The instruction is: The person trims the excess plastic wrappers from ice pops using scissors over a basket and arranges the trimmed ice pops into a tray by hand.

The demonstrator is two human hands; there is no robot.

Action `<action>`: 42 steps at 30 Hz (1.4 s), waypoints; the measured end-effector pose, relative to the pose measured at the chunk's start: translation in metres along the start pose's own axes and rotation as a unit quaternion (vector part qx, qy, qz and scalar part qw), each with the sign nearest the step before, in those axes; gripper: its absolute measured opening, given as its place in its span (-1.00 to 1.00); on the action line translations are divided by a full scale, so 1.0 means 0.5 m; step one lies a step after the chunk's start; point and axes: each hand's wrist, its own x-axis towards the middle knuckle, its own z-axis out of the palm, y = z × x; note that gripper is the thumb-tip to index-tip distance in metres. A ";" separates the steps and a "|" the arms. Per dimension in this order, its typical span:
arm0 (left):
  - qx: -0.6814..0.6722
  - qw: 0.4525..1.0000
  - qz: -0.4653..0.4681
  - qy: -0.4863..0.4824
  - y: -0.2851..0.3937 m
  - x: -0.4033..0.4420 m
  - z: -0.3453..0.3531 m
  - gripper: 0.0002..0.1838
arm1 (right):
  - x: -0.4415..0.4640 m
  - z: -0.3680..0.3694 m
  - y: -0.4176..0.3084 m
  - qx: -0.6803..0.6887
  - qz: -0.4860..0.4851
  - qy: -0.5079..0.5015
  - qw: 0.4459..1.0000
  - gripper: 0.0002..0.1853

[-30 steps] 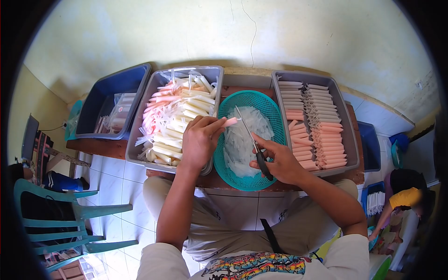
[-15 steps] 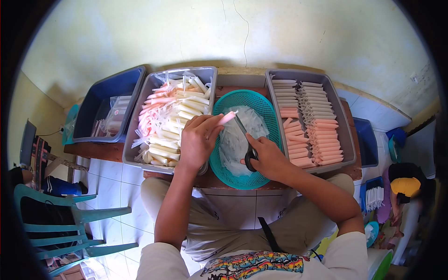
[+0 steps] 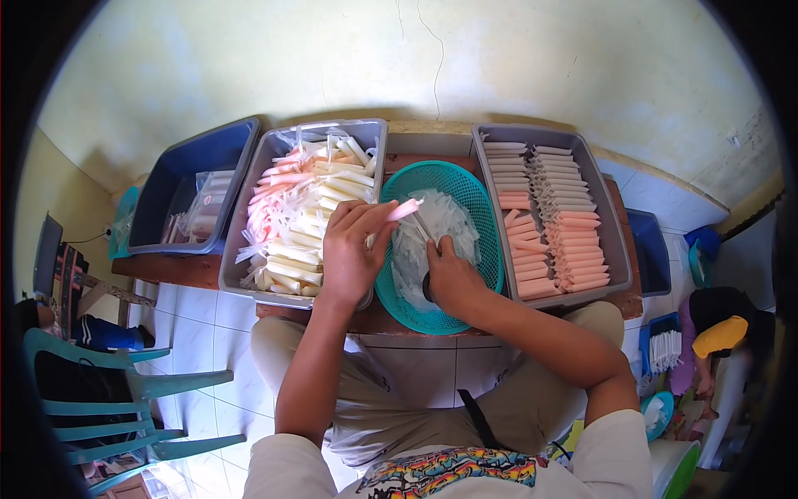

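My left hand (image 3: 353, 245) is closed around a pink ice pop in a plastic tube (image 3: 404, 209), its tied tip pointing up to the right. Scissors (image 3: 423, 226) are gripped in my right hand (image 3: 455, 279), with their blades close by the tip of the ice pop; whether they touch it I cannot tell. Below both hands is a green mesh basket (image 3: 385, 303) with clear plastic scraps (image 3: 411, 262) in it. A grey bin (image 3: 235, 279) to the left holds a heap of pink and cream ice pops with long plastic tails (image 3: 320, 200).
At the right, a grey bin (image 3: 617, 249) has trimmed pink and whitish ice pops (image 3: 578, 237) in rows. A dark blue bin (image 3: 158, 212) with plastic packs is at far left. A green chair (image 3: 137, 407) stands lower left. Another person (image 3: 721, 334) is at far right.
My right hand has moved slightly left with the scissors, and their blades now sit a little lower beside the tip. My left hand and the ice pop have barely moved.
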 end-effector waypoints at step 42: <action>-0.353 0.917 -0.120 -0.139 0.172 0.105 0.129 -0.75 | -0.134 -0.334 0.192 0.107 -0.082 0.237 0.962 -0.78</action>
